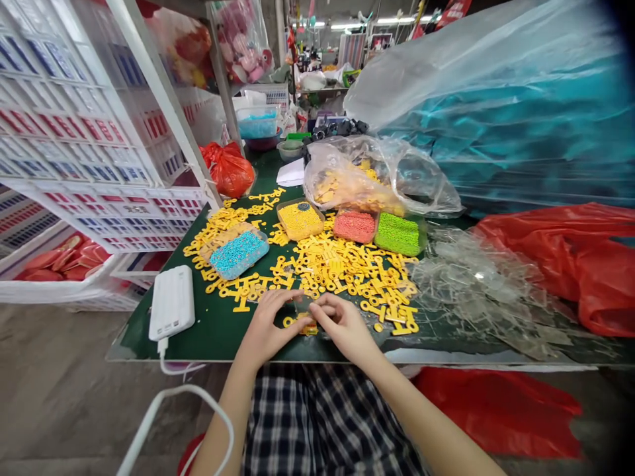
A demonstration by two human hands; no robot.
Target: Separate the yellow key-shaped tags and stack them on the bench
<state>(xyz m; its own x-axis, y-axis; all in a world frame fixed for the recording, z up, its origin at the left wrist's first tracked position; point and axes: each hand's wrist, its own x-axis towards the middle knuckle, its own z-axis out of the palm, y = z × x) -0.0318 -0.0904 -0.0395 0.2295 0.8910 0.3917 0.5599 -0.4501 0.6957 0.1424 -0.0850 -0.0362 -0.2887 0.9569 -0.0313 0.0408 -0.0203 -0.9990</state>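
Note:
Close to the table's front edge, my left hand [270, 327] curves its thumb and fingers around a small clear plastic piece [302, 306]. My right hand [347, 327] meets it from the other side, thumb and fingertips pinched together; what lies in that pinch is too small to make out. A small yellow piece [308, 328] shows between the two hands, partly covered by the fingers. Just beyond lies a heap of yellow plastic parts [337, 264] with ring and bar shapes. Tubs of yellow beads [300, 221], red beads [354, 226], green beads [398, 233] and blue beads [239, 254] stand around it.
A white power bank [172, 303] with a cable lies at the left edge. Clear plastic pieces [476, 284] and a red bag [570, 258] spread to the right. Behind the tubs rests a clear bag of yellow parts [367, 178]. Stacked crates [89, 99] stand left.

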